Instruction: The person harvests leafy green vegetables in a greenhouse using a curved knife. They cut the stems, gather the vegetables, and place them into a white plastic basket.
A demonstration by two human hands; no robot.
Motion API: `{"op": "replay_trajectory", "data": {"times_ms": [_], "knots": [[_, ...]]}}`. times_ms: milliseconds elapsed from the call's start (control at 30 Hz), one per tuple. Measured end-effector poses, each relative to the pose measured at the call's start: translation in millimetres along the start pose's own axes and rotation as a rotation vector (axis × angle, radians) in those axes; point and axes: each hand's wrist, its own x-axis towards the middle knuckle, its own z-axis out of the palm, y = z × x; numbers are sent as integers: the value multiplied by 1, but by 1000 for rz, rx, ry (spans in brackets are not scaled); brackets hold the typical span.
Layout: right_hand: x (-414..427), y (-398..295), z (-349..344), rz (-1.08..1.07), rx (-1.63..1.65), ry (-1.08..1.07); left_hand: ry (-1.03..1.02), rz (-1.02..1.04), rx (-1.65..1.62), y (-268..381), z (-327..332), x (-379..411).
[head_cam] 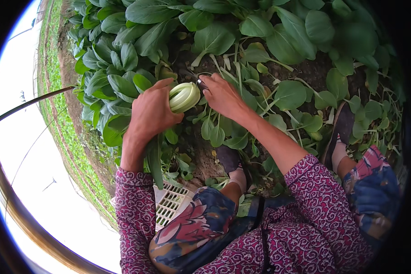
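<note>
My left hand (153,108) is wrapped around a head of bok choy (185,97), its pale green base turned to the right. Part of its leaves hangs below my left wrist. Close to that base, my right hand (221,94) grips a knife (201,84) by its dark handle, which has a metal collar. The knife's blade points up and to the left, just above the bok choy's base. Most of the grip is hidden by my right fingers.
Standing bok choy plants (120,61) grow densely at upper left and along the top. Cut loose leaves (291,95) litter the soil (205,157) on the right. A white slatted plastic crate (171,205) sits at lower left, beside my knee. My two dark shoes (230,159) rest on the ground.
</note>
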Motion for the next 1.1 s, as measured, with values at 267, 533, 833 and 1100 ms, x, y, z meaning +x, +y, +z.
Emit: {"op": "replay_trajectory", "data": {"times_ms": [267,533,833,1100], "knots": [[1,2,21,106,-199,-283,-209,-292,220,-81,67,-9],[10,5,33,11,-71,-225,-24,-245,175,-79,96,-33],[8,12,61,51,-187,-242,23,-256,122,-84,101,-39],[3,23,67,-7,-168,-212,52,-263,63,-94,101,-39]]}}
